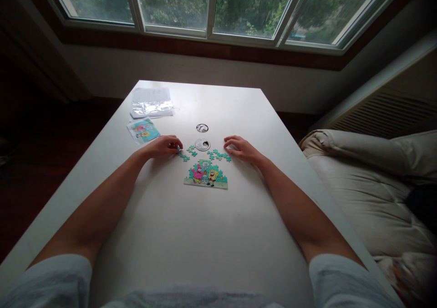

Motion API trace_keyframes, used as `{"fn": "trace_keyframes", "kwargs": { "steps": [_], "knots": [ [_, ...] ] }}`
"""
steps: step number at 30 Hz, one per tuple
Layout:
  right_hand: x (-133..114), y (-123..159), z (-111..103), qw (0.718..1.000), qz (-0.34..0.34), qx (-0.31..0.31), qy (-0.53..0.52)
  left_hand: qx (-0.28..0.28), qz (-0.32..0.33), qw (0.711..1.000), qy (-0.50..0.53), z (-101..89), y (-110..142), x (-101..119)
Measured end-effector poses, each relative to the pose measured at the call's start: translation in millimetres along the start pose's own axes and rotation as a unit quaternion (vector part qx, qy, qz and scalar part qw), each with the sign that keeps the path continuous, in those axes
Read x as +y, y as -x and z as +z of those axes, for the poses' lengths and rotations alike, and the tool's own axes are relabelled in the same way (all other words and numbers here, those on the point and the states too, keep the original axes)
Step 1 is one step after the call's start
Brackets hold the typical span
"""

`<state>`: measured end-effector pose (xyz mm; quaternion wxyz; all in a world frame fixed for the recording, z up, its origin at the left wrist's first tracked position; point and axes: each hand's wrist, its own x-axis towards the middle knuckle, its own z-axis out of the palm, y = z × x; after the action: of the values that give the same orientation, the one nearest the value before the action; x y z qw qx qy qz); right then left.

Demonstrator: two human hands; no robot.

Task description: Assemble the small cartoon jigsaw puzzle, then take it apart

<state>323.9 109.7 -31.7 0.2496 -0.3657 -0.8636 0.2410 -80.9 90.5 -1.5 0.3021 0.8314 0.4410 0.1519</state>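
A partly assembled jigsaw puzzle with cartoon figures lies on the white table, its straight edge toward me. Loose teal puzzle pieces are scattered beyond its upper right side, and more loose pieces lie at its upper left. My left hand rests left of them, its fingers curled with a teal puzzle piece at the fingertips. On the other side, my right hand is beside the right-hand pieces, fingers bent but apart, holding nothing that I can see.
A picture card matching the puzzle lies left of my left hand. Behind it is a clear plastic sleeve with papers. Two round fittings are set in the white table. A cushioned pale seat stands at the right; windows are ahead.
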Motion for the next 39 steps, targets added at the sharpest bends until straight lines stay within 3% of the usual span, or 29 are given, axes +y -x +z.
{"fn": "trace_keyframes", "kwargs": {
  "steps": [4, 8, 19, 26, 31, 36, 39],
  "knots": [
    [0, 0, 0, 1.000, 0.001, -0.001, 0.002, -0.005, 0.005, 1.000, 0.024, -1.1, -1, -9],
    [0, 0, 0, 1.000, 0.001, -0.002, 0.002, 0.027, 0.022, 0.999, 0.042, 0.2, -2, -17],
    [-1, 1, 1, 1.000, 0.004, 0.000, -0.003, 0.073, 0.014, 0.997, -0.022, 3.6, -2, -16],
    [0, 0, 2, 1.000, 0.003, 0.003, 0.001, 0.122, 0.028, 0.992, -0.037, 21.9, -8, -13],
    [0, -1, 4, 1.000, 0.003, 0.008, 0.006, 0.166, -0.012, 0.986, 0.009, 35.1, -14, -8],
    [0, 0, 5, 1.000, 0.002, 0.016, 0.010, 0.151, -0.025, 0.985, 0.081, 40.1, -15, -8],
    [0, 0, 6, 1.000, 0.003, 0.020, 0.012, 0.147, 0.001, 0.988, 0.045, 40.8, -15, -5]
  ]
}}
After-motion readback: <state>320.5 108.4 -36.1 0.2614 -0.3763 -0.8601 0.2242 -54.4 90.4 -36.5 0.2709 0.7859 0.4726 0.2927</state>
